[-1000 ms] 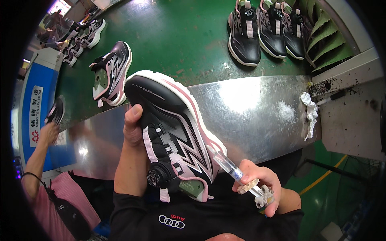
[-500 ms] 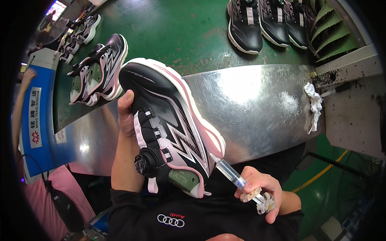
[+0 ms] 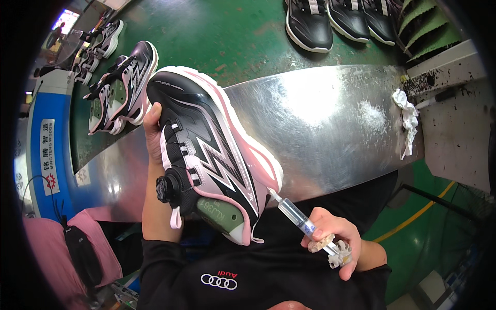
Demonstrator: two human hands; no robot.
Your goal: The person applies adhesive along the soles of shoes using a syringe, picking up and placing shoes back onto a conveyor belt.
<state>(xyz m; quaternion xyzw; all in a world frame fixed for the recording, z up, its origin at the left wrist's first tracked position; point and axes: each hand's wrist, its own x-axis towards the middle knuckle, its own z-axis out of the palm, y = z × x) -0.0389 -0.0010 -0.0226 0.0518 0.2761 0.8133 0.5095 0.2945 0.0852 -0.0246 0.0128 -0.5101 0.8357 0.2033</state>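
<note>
Since the earlier frame the shoe (image 3: 206, 139) and the left hand (image 3: 154, 132) have shifted up and leftward in view, and a co-worker's raised arm has gone from the far left. The right hand (image 3: 335, 232) has its thumb and fingers curled round a clear syringe (image 3: 293, 213), whose slim tip reaches up-left from them and seems to meet the heel end of the sole (image 3: 261, 155). The left thumb presses the forefoot; its other fingers are hidden behind the shoe. I judge the work on this shoe under way and unfinished; which part of the seam is done or left cannot be told. Near the tip, the heel loop (image 3: 257, 238) could get in the way. Beyond the right fingers lie white powder (image 3: 373, 118) and a crumpled white strip (image 3: 408, 124); beyond the left, two similar shoes (image 3: 137, 77); farthest, dark shoes (image 3: 310, 31) in a row.
</note>
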